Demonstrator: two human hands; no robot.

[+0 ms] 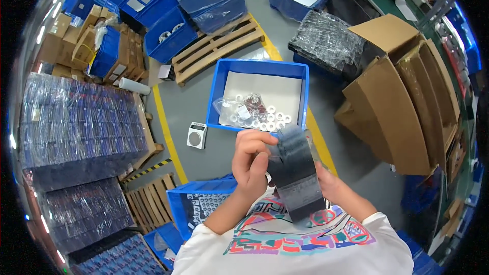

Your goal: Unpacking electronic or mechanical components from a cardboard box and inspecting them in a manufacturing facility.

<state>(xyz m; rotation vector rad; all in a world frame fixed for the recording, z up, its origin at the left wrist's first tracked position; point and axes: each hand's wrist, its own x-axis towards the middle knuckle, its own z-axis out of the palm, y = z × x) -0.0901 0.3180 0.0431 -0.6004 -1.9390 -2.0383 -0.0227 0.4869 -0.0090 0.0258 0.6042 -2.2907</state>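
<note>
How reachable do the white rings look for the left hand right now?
Probably yes: the blue bin is open-topped, the white rings lie toward its near side, and the left hand appears close by, though it's holding dark plastic film.

the held sheet (291, 165) is near-black with a paler grey band; the bin (217, 89) bright blue, its liner (270, 85) off-white, the rings (279, 116) white; the device (197, 135) white and grey; floor (186, 102) grey with yellow stripes (167, 128), one strip (147, 170) in black-and-yellow diagonals; cartons (395, 117) brown; shirt (326, 259) white, its print (254, 235) coral, teal, purple and black
</note>
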